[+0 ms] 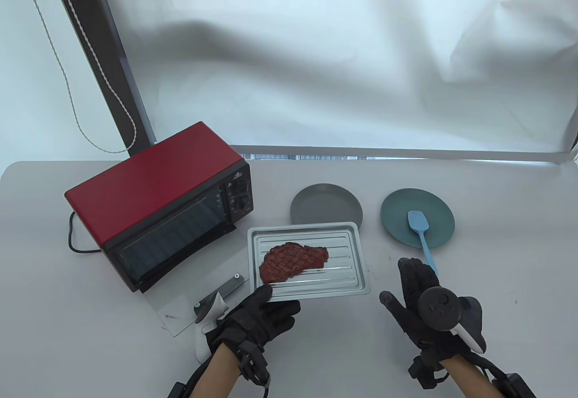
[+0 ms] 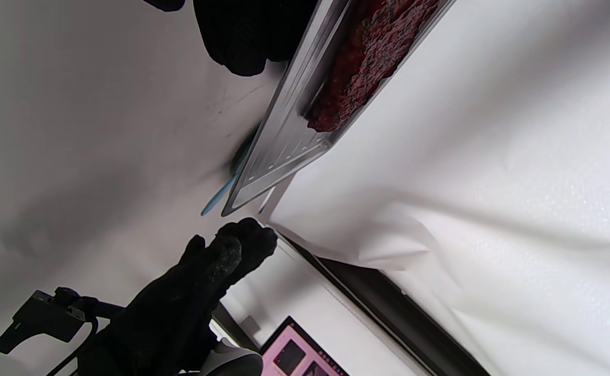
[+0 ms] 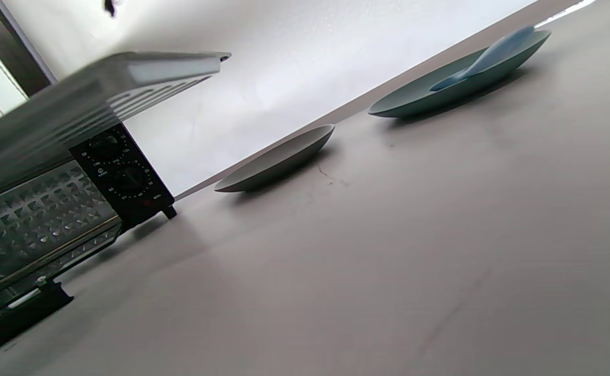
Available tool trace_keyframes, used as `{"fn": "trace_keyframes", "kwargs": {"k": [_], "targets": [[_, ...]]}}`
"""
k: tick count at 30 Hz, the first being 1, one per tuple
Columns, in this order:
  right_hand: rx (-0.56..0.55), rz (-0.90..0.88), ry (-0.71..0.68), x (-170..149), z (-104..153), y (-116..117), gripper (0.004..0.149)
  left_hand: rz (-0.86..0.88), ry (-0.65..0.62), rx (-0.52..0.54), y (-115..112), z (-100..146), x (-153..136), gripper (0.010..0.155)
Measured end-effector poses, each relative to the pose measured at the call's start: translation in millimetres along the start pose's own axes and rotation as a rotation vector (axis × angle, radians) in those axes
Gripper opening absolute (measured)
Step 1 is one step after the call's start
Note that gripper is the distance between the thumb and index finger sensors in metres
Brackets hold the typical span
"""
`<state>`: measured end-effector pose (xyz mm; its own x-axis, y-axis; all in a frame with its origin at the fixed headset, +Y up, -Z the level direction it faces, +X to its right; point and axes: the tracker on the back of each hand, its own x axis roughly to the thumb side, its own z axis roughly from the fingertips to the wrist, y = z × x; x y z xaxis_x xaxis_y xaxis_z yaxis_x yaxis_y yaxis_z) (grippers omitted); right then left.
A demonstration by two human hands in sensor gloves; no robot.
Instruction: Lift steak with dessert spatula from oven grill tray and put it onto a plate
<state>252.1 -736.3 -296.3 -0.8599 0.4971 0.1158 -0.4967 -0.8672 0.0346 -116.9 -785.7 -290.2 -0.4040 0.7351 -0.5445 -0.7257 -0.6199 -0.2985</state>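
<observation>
In the table view, the left hand (image 1: 257, 314) grips the near left corner of the grill tray (image 1: 352, 253), fingers curled over its rim. The steak (image 1: 291, 262) lies on the left half of that tray, brown-red with a crossed sear pattern. The right hand (image 1: 417, 301) hovers right of the tray with fingers straight and spread, holding nothing. Just beyond its fingertips lies the handle of the light blue spatula (image 1: 422, 235), whose blade rests inside the teal plate (image 1: 397, 215) while the handle reaches over the near rim toward the hand. A grey plate (image 1: 325, 203) sits left of the teal one, partly behind the tray's far edge. The red oven (image 1: 153, 190) stands at the left on the desk (image 1: 496, 280), its glass door (image 1: 194, 298) folded down flat toward the left hand.

In the left wrist view, the tray (image 2: 278, 151) runs diagonally from the top edge, with the steak (image 2: 367, 57) on it. A gloved finger (image 2: 242, 36) of the left hand lies against the tray's underside at the top. The right hand (image 2: 211, 282) shows below, fingers extended, and a tip of the spatula (image 2: 218, 198) peeks out past the tray's end.

In the right wrist view, the tray (image 3: 101, 99) is seen from below, held clear of the desk (image 3: 388, 261), in front of the oven (image 3: 117, 172) with its 2 dials. The grey plate (image 3: 278, 156) and the teal plate (image 3: 440, 94) rest on the desk, well apart, and the spatula (image 3: 492, 52) lies in the teal one.
</observation>
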Motion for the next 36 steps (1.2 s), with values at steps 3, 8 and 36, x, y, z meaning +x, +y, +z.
{"fn": "trace_keyframes", "kwargs": {"k": [3,8,36], "targets": [[-0.019,-0.060,0.009,-2,0,-2,0.082,-0.006,0.032,-0.029,-6,-4,-7,0.049],[-0.009,-0.241,0.058,-8,0,-1,0.081,-0.022,0.069,-0.085,-15,-10,-17,0.050],[0.016,-0.587,0.254,-26,-2,0,0.067,-0.106,0.111,-0.288,-49,-20,-36,0.058]]}}
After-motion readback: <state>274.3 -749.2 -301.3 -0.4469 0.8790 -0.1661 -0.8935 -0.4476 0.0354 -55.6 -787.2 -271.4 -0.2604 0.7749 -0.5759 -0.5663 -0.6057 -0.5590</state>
